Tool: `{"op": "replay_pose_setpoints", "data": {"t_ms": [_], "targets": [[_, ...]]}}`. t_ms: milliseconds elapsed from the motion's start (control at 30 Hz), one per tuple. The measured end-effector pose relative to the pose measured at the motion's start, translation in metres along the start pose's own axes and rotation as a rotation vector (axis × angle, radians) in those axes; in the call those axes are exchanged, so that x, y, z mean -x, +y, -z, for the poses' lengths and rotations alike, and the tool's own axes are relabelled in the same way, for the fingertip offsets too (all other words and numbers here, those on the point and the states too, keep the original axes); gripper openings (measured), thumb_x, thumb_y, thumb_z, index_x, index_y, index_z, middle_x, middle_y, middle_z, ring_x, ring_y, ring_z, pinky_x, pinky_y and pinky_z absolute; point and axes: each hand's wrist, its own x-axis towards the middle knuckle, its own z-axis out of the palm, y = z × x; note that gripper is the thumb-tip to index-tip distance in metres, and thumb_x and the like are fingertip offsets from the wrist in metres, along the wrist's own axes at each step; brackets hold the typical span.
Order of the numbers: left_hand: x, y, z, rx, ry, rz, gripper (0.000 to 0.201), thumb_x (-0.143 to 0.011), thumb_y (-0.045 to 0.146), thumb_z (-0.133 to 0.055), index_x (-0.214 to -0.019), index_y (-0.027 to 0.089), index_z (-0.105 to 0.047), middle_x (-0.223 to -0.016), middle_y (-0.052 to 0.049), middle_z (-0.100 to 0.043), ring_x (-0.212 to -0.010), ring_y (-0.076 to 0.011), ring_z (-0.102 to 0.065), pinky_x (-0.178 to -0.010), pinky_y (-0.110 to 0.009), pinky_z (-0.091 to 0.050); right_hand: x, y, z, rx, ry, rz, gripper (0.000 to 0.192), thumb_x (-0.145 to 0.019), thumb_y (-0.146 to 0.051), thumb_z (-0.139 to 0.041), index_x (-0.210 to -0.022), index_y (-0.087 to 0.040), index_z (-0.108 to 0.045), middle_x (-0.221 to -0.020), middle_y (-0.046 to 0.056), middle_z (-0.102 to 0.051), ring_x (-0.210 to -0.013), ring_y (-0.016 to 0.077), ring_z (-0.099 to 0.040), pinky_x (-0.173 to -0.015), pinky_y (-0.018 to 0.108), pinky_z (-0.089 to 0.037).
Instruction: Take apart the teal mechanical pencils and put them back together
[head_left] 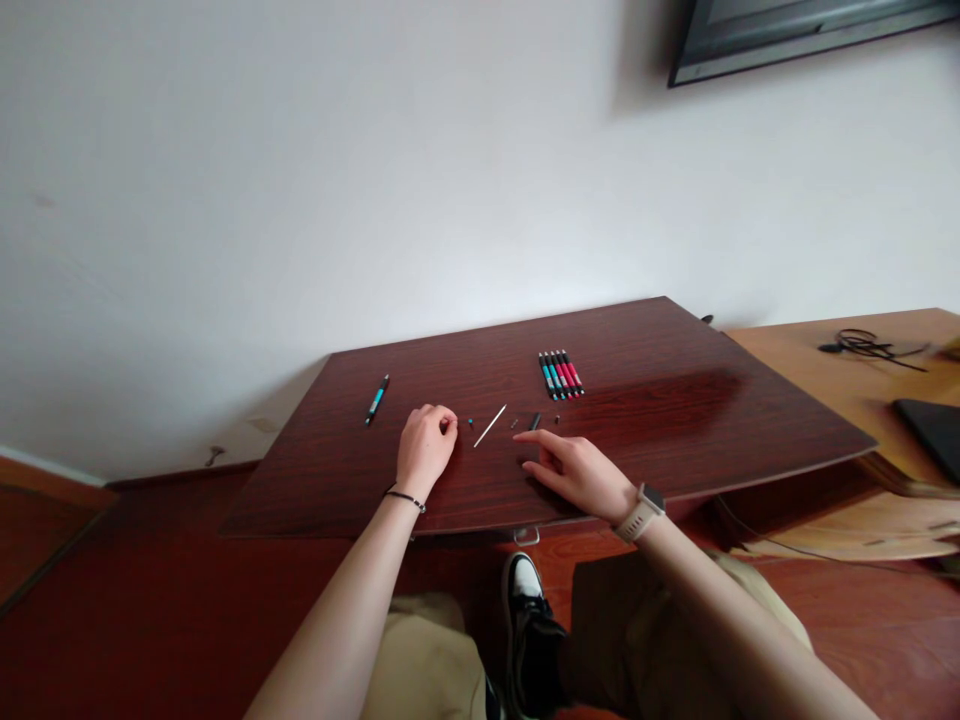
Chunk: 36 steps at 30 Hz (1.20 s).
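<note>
My left hand rests on a dark red wooden table, its fingers curled shut near a tiny teal pen part. My right hand lies flat on the table with the forefinger stretched toward a short black pen piece. Between the hands lie a thin white refill and small dark bits. Whether the left fingers hold anything is hidden. A teal pen lies to the left. A row of several teal and red pens sits further back.
A lighter wooden desk stands to the right with a black cable and a dark flat object. A dark screen hangs on the white wall. My legs and a black shoe are below the table edge.
</note>
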Motion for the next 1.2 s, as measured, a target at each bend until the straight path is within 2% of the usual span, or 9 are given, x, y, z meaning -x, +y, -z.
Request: {"op": "replay_pose_setpoints", "data": {"t_ms": [500,667,767,867,933,1000,1100,1133,1200], "targets": [[0.0,-0.001,-0.003,0.049,-0.011,0.031,0.01,-0.093,0.016,-0.068,-0.099,0.022,-0.072,-0.095,-0.005,-0.073,-0.094,-0.0255,-0.066,-0.089,-0.038,-0.052,0.0,0.001,0.0,-0.002,0.009,0.015,0.036,-0.105,-0.036,-0.06,-0.139,-0.024,-0.067,-0.073,-0.003,-0.064,-0.066,0.0162,-0.062,-0.069,0.028,-0.041],[0.001,0.005,0.011,0.105,0.121,0.006,0.022,-0.094,0.011,-0.061,-0.112,0.022,-0.07,-0.101,-0.006,-0.071,-0.097,-0.0249,-0.066,-0.09,-0.037,-0.053,0.0,0.0,0.0,-0.012,0.012,0.016,0.037,-0.105,-0.036,-0.061,-0.139,-0.023,-0.067,-0.073,-0.003,-0.064,-0.065,0.0159,-0.062,-0.068,0.027,-0.041],[0.007,0.025,0.025,0.208,0.189,-0.053,0.019,-0.099,0.014,-0.056,-0.113,0.022,-0.067,-0.1,-0.005,-0.071,-0.092,-0.0219,-0.067,-0.087,-0.035,-0.053,0.0,0.001,-0.001,-0.027,0.012,0.02,0.037,-0.104,-0.034,-0.062,-0.14,-0.023,-0.066,-0.072,-0.004,-0.063,-0.064,0.0155,-0.061,-0.066,0.026,-0.041],[0.019,0.057,0.032,0.33,0.107,-0.206,0.013,-0.105,0.019,-0.054,-0.111,0.023,-0.064,-0.1,-0.004,-0.071,-0.088,-0.0192,-0.067,-0.083,-0.033,-0.053,-0.001,0.002,-0.002,-0.031,0.011,0.011,0.037,-0.103,-0.033,-0.064,-0.138,-0.023,-0.067,-0.071,-0.004,-0.063,-0.063,0.0152,-0.06,-0.065,0.026,-0.039],[0.029,0.08,0.031,0.337,0.025,-0.354,0.011,-0.106,0.02,-0.054,-0.111,0.023,-0.064,-0.098,-0.005,-0.07,-0.091,-0.0205,-0.066,-0.087,-0.035,-0.054,-0.001,0.002,-0.001,-0.049,0.021,0.006,0.035,-0.102,-0.031,-0.064,-0.135,-0.023,-0.068,-0.071,-0.004,-0.064,-0.062,0.0153,-0.059,-0.065,0.027,-0.04],[0.037,0.1,0.026,0.323,-0.031,-0.485,0.011,-0.106,0.021,-0.055,-0.112,0.023,-0.064,-0.098,-0.006,-0.069,-0.094,-0.0221,-0.067,-0.089,-0.037,-0.055,-0.001,0.003,0.0,-0.12,0.051,0.012,0.033,-0.099,-0.027,-0.064,-0.131,-0.023,-0.071,-0.08,-0.001,-0.07,-0.068,0.0162,-0.062,-0.069,0.028,-0.045],[0.042,0.121,0.018,0.294,-0.055,-0.595,0.012,-0.106,0.022,-0.055,-0.114,0.023,-0.064,-0.102,-0.007,-0.07,-0.1,-0.024,-0.067,-0.093,-0.041,-0.055,-0.001,0.003,0.005,-0.36,0.118,-0.007,0.031,-0.092,-0.024,-0.068,-0.122,-0.024,-0.075,-0.094,0.002,-0.075,-0.082,0.0187,-0.067,-0.08,0.03,-0.051],[0.042,0.125,0.017,0.29,-0.045,-0.609,0.012,-0.106,0.022,-0.055,-0.114,0.023,-0.064,-0.102,-0.007,-0.07,-0.1,-0.0244,-0.066,-0.093,-0.042,-0.056,-0.001,0.003,0.006,-0.486,0.148,-0.049,0.029,-0.09,-0.026,-0.071,-0.119,-0.023,-0.076,-0.092,0.002,-0.074,-0.082,0.0183,-0.066,-0.078,0.03,-0.052],[0.041,0.132,0.015,0.288,-0.02,-0.615,0.011,-0.106,0.023,-0.055,-0.114,0.023,-0.063,-0.102,-0.007,-0.07,-0.1,-0.0247,-0.066,-0.094,-0.043,-0.056,-0.001,0.002,0.01,-0.797,0.231,-0.189,0.026,-0.09,-0.034,-0.075,-0.114,-0.022,-0.076,-0.081,-0.001,-0.067,-0.068,0.0143,-0.059,-0.063,0.026,-0.05]]}}
